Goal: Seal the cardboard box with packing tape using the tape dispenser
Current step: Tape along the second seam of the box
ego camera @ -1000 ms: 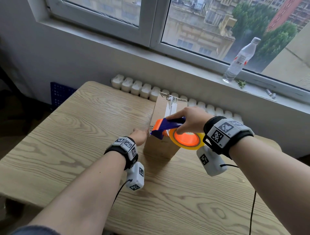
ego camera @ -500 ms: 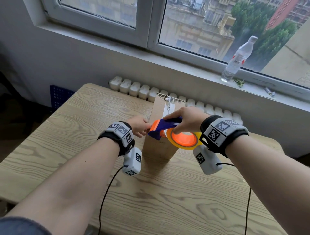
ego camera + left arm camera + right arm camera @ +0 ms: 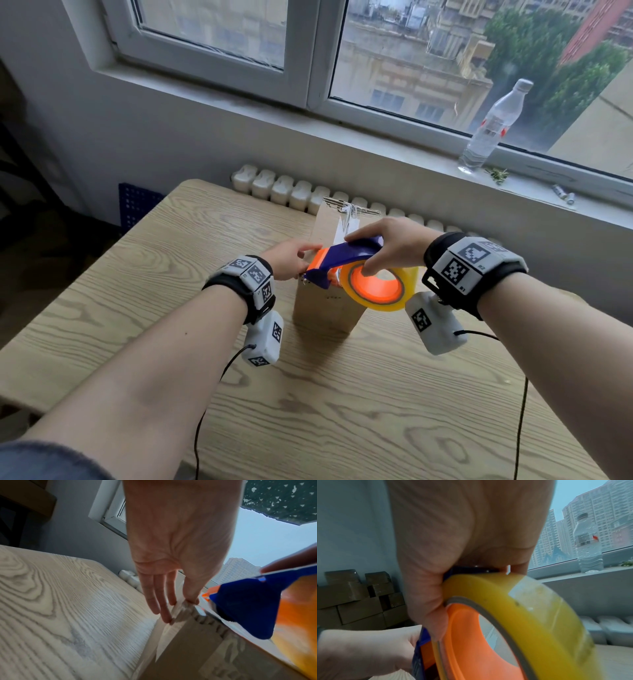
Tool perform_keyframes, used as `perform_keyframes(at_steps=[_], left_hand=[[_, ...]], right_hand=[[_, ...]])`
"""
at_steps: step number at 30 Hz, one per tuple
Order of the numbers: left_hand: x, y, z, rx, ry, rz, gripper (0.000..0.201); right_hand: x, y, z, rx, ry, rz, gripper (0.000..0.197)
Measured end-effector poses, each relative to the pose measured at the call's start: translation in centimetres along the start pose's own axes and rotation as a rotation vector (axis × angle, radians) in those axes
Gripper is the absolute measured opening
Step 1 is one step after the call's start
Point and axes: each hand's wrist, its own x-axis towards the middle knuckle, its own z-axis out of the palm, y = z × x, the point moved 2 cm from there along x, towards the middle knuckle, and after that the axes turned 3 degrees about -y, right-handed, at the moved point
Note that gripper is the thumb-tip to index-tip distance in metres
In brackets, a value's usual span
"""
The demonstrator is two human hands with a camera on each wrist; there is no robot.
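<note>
A tall cardboard box (image 3: 325, 311) stands on the wooden table (image 3: 130, 294), with a strip of clear tape along its top. My right hand (image 3: 383, 246) grips the blue and orange tape dispenser (image 3: 342, 257), whose nose sits over the box's near top edge. The yellow tape roll (image 3: 380, 291) hangs on the box's right side; in the right wrist view the roll (image 3: 530, 615) fills the frame under my right hand (image 3: 462, 540). My left hand (image 3: 298, 260) reaches the box's near left top corner. In the left wrist view its straight fingers (image 3: 164, 608) touch that corner of the box (image 3: 188, 649), beside the dispenser (image 3: 248, 608).
A plastic water bottle (image 3: 493, 126) stands on the windowsill at the back right. A white radiator (image 3: 291, 192) runs behind the table's far edge. A blue crate (image 3: 137, 205) sits on the floor to the left. Stacked cardboard boxes (image 3: 356, 597) line the wall.
My left hand has risen from the table beside the box to the box's near top corner, next to the dispenser's nose. My right hand keeps its grip on the dispenser.
</note>
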Motion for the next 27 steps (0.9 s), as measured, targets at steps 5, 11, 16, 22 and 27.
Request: perform_keyframes(at_steps=[5, 11, 16, 22, 27], left_hand=[[-0.3, -0.1, -0.1, 0.000, -0.169, -0.095, 0.061], [-1.0, 0.3, -0.2, 0.020, -0.206, -0.136, 0.063], [-0.9, 0.2, -0.4, 0.044, -0.203, -0.159, 0.063], [-1.1, 0.8, -0.5, 0.065, -0.247, -0.183, 0.068], [-1.0, 1.4, 0.2, 0.103, -0.265, -0.184, 0.069]], right_hand=[[-0.2, 0.3, 0.2, 0.019, 0.002, -0.009, 0.059], [0.0, 0.3, 0.3, 0.026, -0.001, -0.029, 0.057], [-0.5, 0.8, 0.0, 0.073, -0.025, -0.033, 0.058], [-1.4, 1.3, 0.1, 0.063, -0.039, -0.056, 0.065], [-3.0, 3.0, -0.1, 0.015, -0.056, -0.042, 0.072]])
